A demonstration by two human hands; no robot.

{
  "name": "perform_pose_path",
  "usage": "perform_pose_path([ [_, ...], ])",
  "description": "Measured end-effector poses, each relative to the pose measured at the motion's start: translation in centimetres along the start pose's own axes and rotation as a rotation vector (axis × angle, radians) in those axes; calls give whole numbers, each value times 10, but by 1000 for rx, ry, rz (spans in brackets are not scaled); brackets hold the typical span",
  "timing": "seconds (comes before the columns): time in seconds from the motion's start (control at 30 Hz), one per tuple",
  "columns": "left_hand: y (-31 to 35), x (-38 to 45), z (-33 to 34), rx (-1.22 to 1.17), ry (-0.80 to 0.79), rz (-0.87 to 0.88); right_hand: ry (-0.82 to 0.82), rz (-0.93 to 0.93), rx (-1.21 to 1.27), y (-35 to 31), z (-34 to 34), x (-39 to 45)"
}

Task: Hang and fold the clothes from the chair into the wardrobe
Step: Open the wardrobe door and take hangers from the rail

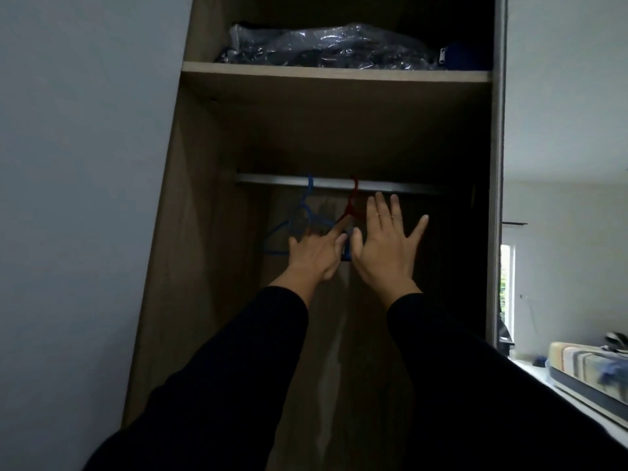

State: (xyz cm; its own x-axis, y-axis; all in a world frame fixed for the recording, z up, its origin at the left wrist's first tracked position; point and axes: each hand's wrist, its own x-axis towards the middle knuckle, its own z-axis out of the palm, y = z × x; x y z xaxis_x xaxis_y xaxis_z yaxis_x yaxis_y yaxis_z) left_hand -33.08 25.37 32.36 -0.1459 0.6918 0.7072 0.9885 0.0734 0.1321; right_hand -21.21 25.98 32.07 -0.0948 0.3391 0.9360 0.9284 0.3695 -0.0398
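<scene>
Head view. Both arms reach up and forward into the open wardrobe point(217, 107). The red hanger point(351, 207) hangs by its hook from the metal rail point(272, 180), which runs left to right across the compartment. The hanger lies directly above and just ahead of the left hand point(314, 254). That hand is nearer: its extended index finger point(339, 226) touches or nearly touches the lower part of the red hanger, the other fingers loosely spread, gripping nothing. The right hand point(382, 246) is flat, fingers straight and fanned apart, just to the right of the hanger and below the rail, holding nothing.

The red hanger appears thin and plastic; its arms are mostly hidden behind the hands. A blue hanger point(299, 219) hangs to its left on the same rail, tilted. No garment is visible on either hanger or in either hand. The chair is out of view.

Judgement: the step in hand is taking the red hanger; lifting its hook upward off the rail is required.
</scene>
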Motion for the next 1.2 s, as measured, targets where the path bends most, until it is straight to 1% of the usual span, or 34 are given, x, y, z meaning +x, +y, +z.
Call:
perform_pose_path([
  [0.07,3,4,-4,-3,-18,-9,1,39,-8,3,2,2],
  [0.17,6,5,-9,56,-80,-10,-10,121,6,4,3,4],
  [0.23,7,3,-9,59,-88,-19,-27,159,33,3,5,2],
  [0.47,-14,-12,-16,-312,21,-231,-139,153,142,-5,6,-10],
  [0.57,-19,-18,-24,-484,44,-340,-147,142,177,-11,7,-13],
  [0.67,-25,-20,-30,-533,93,-413,-148,126,215,-17,9,-16],
  [0.8,-30,-22,-33,-496,127,-381,-186,132,227,-20,9,-18],
  [0.87,-30,-21,-34,-490,168,-356,-190,137,210,-23,7,-19],
  [1.1,-41,-28,-42,-540,296,-348,-108,66,0,-38,-4,-21],
  [1.2,-53,-36,-46,-536,368,-336,-93,11,-38,-45,-13,-21],
])
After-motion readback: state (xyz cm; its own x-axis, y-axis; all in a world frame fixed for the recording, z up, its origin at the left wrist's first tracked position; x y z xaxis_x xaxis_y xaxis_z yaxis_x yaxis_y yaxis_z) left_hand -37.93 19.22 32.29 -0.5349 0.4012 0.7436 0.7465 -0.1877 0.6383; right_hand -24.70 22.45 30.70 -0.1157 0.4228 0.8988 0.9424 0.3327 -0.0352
